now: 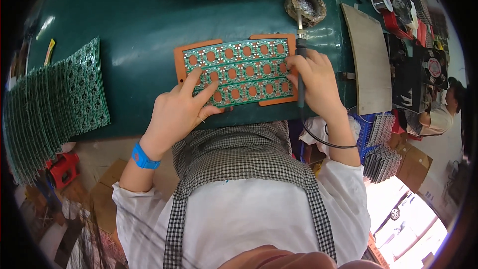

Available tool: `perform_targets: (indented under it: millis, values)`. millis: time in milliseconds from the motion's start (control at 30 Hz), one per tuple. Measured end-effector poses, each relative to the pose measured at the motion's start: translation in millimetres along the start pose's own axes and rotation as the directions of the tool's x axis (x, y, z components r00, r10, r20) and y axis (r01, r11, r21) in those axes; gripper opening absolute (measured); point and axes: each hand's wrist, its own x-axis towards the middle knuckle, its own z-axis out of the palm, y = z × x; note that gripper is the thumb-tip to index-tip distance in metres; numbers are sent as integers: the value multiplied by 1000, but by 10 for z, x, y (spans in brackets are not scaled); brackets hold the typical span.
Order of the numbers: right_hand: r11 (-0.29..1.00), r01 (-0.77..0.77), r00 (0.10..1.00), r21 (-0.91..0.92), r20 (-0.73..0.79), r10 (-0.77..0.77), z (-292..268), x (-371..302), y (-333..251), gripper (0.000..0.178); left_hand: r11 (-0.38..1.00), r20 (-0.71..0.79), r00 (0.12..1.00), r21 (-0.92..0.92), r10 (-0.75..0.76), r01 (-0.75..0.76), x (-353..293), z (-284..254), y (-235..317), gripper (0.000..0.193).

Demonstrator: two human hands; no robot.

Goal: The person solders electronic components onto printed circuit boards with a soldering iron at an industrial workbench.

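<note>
Tabletop (139, 30), marked wristband (146, 157), left grip (174, 108) spread on PCB (241, 72), right grip (321, 78) curled around iron (300, 94)

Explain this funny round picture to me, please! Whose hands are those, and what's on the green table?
There's no robot: these are a person's own two bare hands. The camera is worn on their head, looking down, and its wide lens bends straight edges. On the shiny dark-green tabletop lies a flat orange-brown holder under a green rectangular circuit board with rows of oval holes. The left hand, with a bright blue wristband, touches the board. The right hand touches its right edge and seems to hold a slim black-handled soldering iron, its metal end reaching over a rough brown-grey bowl. At the left is a row of more green boards.
</note>
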Motion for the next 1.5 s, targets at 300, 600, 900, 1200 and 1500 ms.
perform_targets:
  millis: [300, 600, 900, 1200, 1500]
  values:
    - [740, -671, 259, 34, -925, 277, -16, -951, 422, 33, 848, -430, 766, -454, -477, 273, -351, 235, -119, 28]
    - [606, -601, -216, 522, -835, 506, 374, -1813, 1404, 32, 680, -402, 671, -702, -622, 210, -624, 376, 91, 33]
    - [634, -102, -2, 766, -638, 770, -560, -2161, 231, 18, 527, -411, 641, -850, -648, -12, -709, 269, 131, 42]
    - [814, -400, 749, 422, -362, 555, 63, -741, -233, 17, 110, -118, 638, -993, -761, -53, -469, 459, 61, 47]
    - [859, -480, 819, 178, -261, 511, 402, -442, -36, 17, 693, -145, 690, -325, -709, 644, -124, 272, -57, 41]
